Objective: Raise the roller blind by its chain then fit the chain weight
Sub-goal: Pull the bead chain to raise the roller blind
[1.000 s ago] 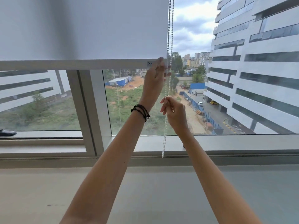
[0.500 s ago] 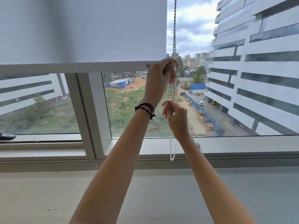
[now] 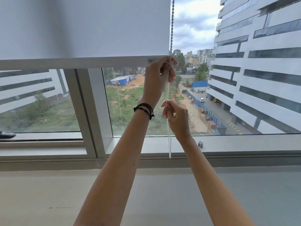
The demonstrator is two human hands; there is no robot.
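Observation:
A white roller blind (image 3: 84, 26) covers the upper left of the window, its bottom bar (image 3: 73, 62) level with my raised hand. A white bead chain (image 3: 171, 30) hangs along the blind's right edge, and its loop ends near the sill. My left hand (image 3: 158, 77), a black bracelet on its wrist, is closed around the chain just under the bar's right end. Lower down, my right hand (image 3: 176, 116) pinches the same chain between its fingertips. A small grey piece (image 3: 201, 143), possibly the chain weight, stands on the sill to the right of my right wrist.
The window frame's upright post (image 3: 88, 111) stands left of my arms. A pale sill (image 3: 244, 141) runs along the bottom of the glass, with a wide ledge (image 3: 48, 193) below it. A dark object (image 3: 6, 134) lies on the sill at far left.
My left hand went from open fingers against the bar's end to a closed grip on the chain. The chain's loop swung slightly. The blind's bar looks at much the same height.

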